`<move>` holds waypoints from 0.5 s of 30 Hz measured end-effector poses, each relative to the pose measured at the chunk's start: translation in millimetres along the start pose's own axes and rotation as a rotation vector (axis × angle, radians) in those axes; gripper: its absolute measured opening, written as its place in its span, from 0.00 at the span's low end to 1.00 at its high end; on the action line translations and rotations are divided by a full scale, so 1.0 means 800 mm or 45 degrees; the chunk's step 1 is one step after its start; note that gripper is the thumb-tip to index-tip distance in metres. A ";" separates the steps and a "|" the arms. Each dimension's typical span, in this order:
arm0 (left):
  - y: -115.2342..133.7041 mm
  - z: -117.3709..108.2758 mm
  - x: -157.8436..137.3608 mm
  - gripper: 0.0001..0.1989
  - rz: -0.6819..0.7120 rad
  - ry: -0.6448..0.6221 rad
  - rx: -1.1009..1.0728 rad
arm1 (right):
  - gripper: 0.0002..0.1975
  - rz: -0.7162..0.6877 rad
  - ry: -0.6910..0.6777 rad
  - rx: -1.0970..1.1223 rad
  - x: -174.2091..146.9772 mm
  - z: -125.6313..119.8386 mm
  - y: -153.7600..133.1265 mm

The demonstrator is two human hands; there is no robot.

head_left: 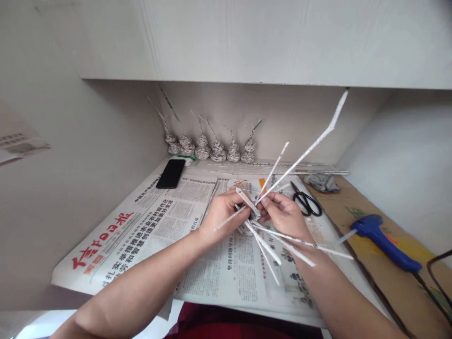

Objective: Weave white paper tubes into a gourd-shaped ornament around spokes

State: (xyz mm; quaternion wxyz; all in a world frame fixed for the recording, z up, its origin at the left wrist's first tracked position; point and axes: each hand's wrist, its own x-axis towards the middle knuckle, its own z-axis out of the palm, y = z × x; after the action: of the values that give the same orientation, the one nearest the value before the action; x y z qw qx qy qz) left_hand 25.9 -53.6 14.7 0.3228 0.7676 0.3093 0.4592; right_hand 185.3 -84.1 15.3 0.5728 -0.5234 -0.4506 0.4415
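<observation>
Between my two hands sits a small piece woven from rolled newspaper strips (246, 229), its loose ends fanning out in several directions. My left hand (224, 212) is closed around its left side, with strip ends poking out past the thumb. On the other side, the thumb and fingers of my right hand (282, 212) pinch a long paper strip (303, 156) where it meets the woven body. That strip slants up and right, bent near its far end. Much of the woven body is hidden by my fingers.
Several finished gourd-shaped paper weavings (218, 153) line the back wall. A black phone (171, 173) lies on the spread newspaper (141, 235). To the right are black-handled scissors (307, 201), a crumpled grey cloth (322, 182) and a blue glue gun (384, 240) on cardboard (339, 207).
</observation>
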 end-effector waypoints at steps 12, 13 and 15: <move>0.003 -0.005 0.002 0.07 0.014 -0.022 0.211 | 0.13 -0.114 0.050 -0.289 -0.013 0.003 -0.004; 0.004 -0.005 0.002 0.06 0.000 -0.023 0.227 | 0.12 -0.128 0.065 -0.333 -0.014 0.004 -0.004; 0.005 -0.006 0.002 0.04 -0.023 -0.033 0.246 | 0.12 -0.141 0.110 -0.388 -0.015 0.005 -0.004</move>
State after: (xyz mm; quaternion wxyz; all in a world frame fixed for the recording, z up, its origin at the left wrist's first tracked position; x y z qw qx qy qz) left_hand 23.2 -53.3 20.3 0.2555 0.7982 0.3548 0.4144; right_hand 178.8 -95.2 17.9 0.5290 -0.5973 -0.5153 0.3128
